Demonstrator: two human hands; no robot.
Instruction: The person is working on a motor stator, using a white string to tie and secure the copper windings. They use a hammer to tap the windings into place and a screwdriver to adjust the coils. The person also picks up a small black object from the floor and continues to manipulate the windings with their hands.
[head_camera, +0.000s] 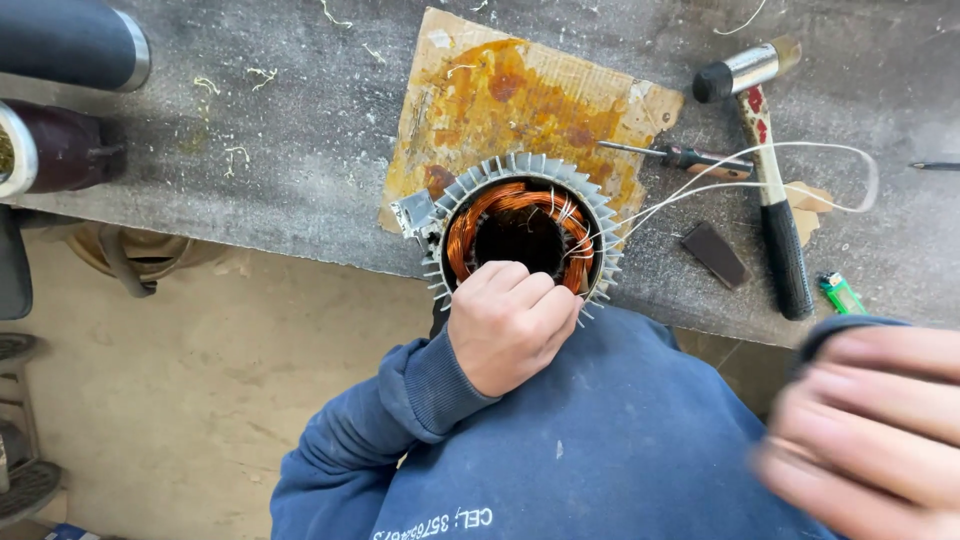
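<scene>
Copper windings gleam inside a finned motor stator standing on stained cardboard at the grey surface's edge — the left hand curled closed on its near rim. The right hand, blurred, hangs open and empty, near a hammer, screwdriver and green lighter.

1 head-worn camera looks steeply down from above the person's chest, facing the near edge of a grey table close below; floor shows at left, and a blurred right hand sits very near the lens
</scene>
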